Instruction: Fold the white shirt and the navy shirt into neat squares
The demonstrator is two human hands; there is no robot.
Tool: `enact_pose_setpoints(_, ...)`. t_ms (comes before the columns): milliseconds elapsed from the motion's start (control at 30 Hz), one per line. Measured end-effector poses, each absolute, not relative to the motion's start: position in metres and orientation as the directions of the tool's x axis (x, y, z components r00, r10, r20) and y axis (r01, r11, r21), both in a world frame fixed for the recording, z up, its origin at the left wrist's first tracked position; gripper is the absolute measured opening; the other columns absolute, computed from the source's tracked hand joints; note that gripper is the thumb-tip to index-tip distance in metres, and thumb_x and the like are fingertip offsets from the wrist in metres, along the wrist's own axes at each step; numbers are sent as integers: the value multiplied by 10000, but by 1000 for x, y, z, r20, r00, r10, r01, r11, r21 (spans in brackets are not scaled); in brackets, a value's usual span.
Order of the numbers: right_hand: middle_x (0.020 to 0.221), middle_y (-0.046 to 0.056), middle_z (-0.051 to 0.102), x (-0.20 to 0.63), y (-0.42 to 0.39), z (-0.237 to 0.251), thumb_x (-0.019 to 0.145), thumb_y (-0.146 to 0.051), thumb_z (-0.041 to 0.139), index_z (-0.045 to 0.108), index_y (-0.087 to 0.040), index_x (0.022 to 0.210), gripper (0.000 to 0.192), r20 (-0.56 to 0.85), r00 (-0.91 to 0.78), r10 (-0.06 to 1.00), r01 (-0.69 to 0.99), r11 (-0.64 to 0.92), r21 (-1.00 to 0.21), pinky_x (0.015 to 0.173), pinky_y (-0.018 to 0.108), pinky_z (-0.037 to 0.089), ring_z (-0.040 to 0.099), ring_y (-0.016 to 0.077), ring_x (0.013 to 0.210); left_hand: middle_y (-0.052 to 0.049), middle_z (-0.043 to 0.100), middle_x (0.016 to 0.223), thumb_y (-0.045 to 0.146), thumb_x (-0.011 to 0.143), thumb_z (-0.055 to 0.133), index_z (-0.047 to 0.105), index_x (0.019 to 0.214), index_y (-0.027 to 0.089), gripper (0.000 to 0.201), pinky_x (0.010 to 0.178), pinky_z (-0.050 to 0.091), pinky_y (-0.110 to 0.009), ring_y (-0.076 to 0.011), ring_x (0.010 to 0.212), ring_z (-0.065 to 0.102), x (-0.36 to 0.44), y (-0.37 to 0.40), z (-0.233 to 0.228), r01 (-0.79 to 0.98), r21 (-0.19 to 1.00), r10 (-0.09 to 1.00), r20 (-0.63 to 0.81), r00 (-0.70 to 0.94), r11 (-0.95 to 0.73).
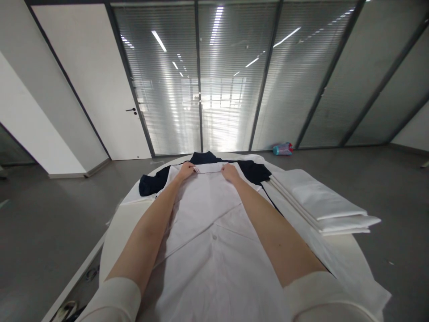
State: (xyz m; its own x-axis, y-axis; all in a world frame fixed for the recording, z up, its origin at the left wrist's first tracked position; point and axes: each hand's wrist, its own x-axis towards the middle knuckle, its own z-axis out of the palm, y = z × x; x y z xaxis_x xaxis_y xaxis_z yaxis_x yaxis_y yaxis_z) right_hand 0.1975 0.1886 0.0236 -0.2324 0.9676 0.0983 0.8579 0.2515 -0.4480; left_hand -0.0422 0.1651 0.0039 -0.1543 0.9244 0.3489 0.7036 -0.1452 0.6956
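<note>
round white table [114,232] | white cotton shirt [208,232] spread flat at centre over dark navy garment [150,182] | stack of folded white cloths [328,205] at right | left hand [186,170], right hand [229,171] each pinch shirt's far edge | step, judged: squaring far edge; next needs even pull

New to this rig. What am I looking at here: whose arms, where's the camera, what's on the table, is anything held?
No machine: these are a person's bare arms, filmed by one camera worn on their head, looking forward and down. The left hand and right hand rest on the far edge of a white shirt spread flat on a round table; whether the fingers pinch the cloth is too small to tell. A dark garment lies under the shirt. A stack of folded white cloth sits at the right. Behind, a bottle lies on the floor by glass walls.
</note>
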Motion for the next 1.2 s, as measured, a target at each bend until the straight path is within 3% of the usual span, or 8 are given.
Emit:
enact_pose_setpoints(167,1360,223,547,181,178,23,938,-184,421,666,-98,1193,363,224,-174,959,904,246,-351,1051,449,356,448,340,1296,-151,684,1109,265,850,524,758,805,145,267,990,441,-453,-321,1140,566,-27,162,19,855,516,867,445,-223,-45)
enact_pose_setpoints(267,1478,156,460,164,171,25,973,-240,378,658,-159,1222,383,280,-260,924,889,342,-305,1099,423,303,381,304,1359,-140,614,1286,260,898,500,731,1054,160,296,1097,354,-455,-302,1271,481,-9,161,19,917,391,869,478,-125,-84)
enact_pose_setpoints(400,1363,175,578,155,167,18,1015,-340,319,669,-139,1197,442,231,-356,906,870,411,-271,1080,413,322,459,294,1311,-73,481,1488,191,924,458,546,1389,214,474,1166,277,-395,-241,1398,382,5,159,4,951,250,921,382,75,-182)
enact_pose_setpoints(567,1224,246,652,161,172,9,1036,-455,239,657,-47,1190,604,129,-376,918,878,397,-266,1017,415,381,586,309,1190,-87,375,1565,345,1013,339,407,1499,265,497,1161,269,-467,-296,1443,333,-5,158,-13,967,158,966,200,165,-198)
enact_pose_setpoints(733,1492,256,427,165,173,1,1021,-539,246,559,-60,1345,658,141,-401,905,866,425,-265,1139,483,214,339,324,1422,-64,239,1625,512,1011,271,287,1549,307,576,1183,197,-505,-320,1495,187,-12,159,-15,981,119,980,141,138,-155)
enact_pose_setpoints(900,1442,188,520,186,181,7,1019,-477,346,590,-130,1323,522,109,-452,885,825,461,-327,1132,458,262,422,283,1378,-77,289,1606,546,992,327,328,1533,312,590,1172,210,-535,-330,1484,225,-10,150,-9,986,113,984,146,104,-121)
enact_pose_setpoints(1033,1223,145,688,229,199,46,1023,-349,376,692,-136,1141,399,156,-428,890,792,452,-410,967,294,433,623,240,1156,-115,448,1514,434,993,397,547,1385,232,466,1150,262,-543,-330,1427,346,12,140,13,979,134,927,363,97,-154)
enact_pose_setpoints(1200,1002,135,752,299,208,106,989,-264,473,699,-92,997,284,128,-386,913,771,396,-498,689,215,504,705,157,760,-76,700,1154,221,942,485,689,1141,191,287,991,460,-339,-220,1096,631,100,107,49,754,129,724,419,548,-644)
